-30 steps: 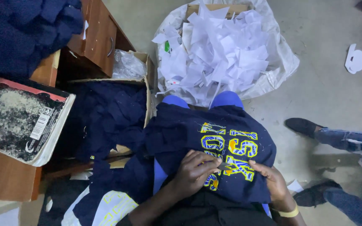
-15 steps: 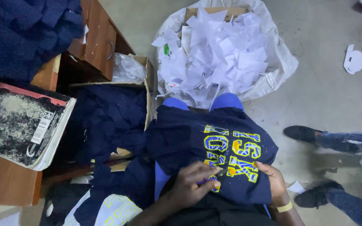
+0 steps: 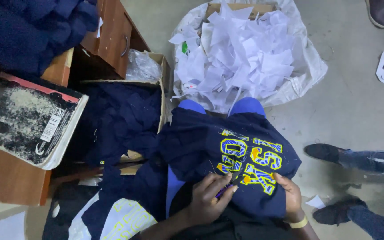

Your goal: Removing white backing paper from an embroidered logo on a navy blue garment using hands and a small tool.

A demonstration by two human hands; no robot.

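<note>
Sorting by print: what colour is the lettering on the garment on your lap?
Yellow with blue fill on the navy garment, head view.

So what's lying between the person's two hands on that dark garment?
In the head view, between the left hand and the right hand lies the navy garment with its yellow embroidered lettering; a small purple tool pokes out from the left hand.

Low in the frame, the left hand [image 3: 207,200] is gripping a small tool against the navy garment [image 3: 232,155]; the right hand [image 3: 290,195] is pinning its edge.
</note>
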